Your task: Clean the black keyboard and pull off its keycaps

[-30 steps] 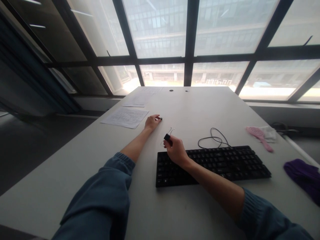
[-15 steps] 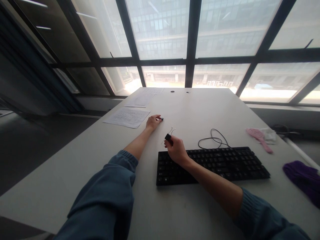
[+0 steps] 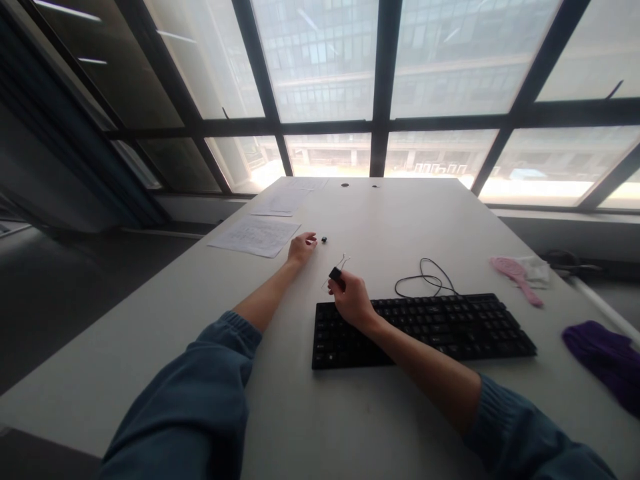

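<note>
My left hand is just left of a small black object on the white table, its fingers apart and holding nothing. The object is too small to name with certainty. Between the thumb and fingers of my right hand is a black binder clip. Thin pale wire handles stick out of it, up to the right and down to the left. This hand is over the left end of a black keyboard, and its forearm crosses the keys.
Printed sheets lie on the table's left side. Behind the keyboard its black cable is looped. A pink hairbrush on white tissue and a purple cloth are at the right. Windows stand behind the table's far edge.
My left hand has let go of the small black object and drawn back slightly left, leaving it on the table. My right hand stays nearly still with the binder clip.
</note>
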Demonstrator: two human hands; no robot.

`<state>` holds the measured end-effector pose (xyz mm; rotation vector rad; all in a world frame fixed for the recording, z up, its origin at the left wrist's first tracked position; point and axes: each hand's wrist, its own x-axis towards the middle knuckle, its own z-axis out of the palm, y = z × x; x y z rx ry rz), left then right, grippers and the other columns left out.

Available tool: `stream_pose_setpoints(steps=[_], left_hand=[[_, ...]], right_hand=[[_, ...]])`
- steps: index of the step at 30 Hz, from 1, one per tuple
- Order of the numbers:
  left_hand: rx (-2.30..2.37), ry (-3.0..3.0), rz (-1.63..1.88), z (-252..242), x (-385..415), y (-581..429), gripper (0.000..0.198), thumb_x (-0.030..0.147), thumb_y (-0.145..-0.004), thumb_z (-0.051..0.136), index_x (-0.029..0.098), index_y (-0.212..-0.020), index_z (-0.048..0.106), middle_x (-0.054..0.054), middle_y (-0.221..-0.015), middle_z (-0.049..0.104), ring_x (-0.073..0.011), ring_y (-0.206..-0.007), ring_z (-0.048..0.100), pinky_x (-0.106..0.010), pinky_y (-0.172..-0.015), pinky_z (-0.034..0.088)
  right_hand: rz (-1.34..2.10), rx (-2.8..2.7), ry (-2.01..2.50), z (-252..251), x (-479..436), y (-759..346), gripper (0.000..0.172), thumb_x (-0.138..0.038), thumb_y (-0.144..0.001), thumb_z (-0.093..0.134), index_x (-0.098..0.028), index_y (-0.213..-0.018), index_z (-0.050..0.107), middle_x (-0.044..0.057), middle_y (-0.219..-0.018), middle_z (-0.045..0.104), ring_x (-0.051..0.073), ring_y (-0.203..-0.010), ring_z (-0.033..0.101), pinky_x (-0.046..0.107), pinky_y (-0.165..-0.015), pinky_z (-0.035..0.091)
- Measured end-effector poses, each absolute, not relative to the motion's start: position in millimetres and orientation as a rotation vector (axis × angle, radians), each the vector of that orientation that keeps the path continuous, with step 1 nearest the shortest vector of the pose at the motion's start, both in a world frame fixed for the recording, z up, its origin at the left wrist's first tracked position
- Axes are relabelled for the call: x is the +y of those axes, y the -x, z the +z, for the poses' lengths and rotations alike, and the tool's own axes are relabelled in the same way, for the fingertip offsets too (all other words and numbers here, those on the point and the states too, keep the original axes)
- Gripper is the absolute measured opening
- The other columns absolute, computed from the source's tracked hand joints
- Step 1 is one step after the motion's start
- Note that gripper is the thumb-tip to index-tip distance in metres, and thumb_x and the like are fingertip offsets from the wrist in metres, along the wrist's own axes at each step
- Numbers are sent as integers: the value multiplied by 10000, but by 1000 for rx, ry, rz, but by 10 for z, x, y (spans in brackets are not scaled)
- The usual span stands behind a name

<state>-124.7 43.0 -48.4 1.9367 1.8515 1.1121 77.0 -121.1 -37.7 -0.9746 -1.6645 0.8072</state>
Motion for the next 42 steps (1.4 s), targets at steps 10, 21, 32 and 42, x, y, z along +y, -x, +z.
stream_pose_setpoints(steps=[10, 21, 32, 42], left_hand=[[1569, -2015, 1054, -296, -903, 1157, 266, 308, -892, 611, 180, -1087, 740, -64, -1004, 780, -197, -853, 708, -293, -732, 566], [1336, -1935, 1186, -214, -1685, 780, 196, 291, -929, 615, 201, -1036, 752, -50, -996, 759, -176, -869, 687, -259, -707, 538], [1248, -1962, 1213, -394, -1656, 771, 204, 316, -934, 650, 227, -1072, 772, -55, -974, 748, -181, -861, 678, -281, -739, 525], [1217, -1992, 1203, -414, -1645, 769, 203, 322, -948, 632, 234, -1042, 788, -66, -987, 758, -204, -916, 686, -315, -827, 521]], right_hand=[[1000, -1391, 854, -284, -1188, -750, 122, -287, -892, 580, -227, -971, 507, -4, -749, 691, 167, -634, 676, 277, -629, 513], [945, -1840, 925, -231, -1234, -1091, 105, -160, -853, 544, -230, -927, 520, -19, -738, 669, 156, -666, 639, 266, -651, 461], [765, -2086, 1032, -124, -1272, -1123, 112, -139, -878, 531, -228, -945, 542, 17, -816, 686, 174, -741, 614, 254, -679, 394], [616, -2209, 1040, -43, -1358, -1178, 92, -132, -895, 541, -221, -871, 548, 30, -814, 675, 178, -751, 591, 258, -691, 368]])
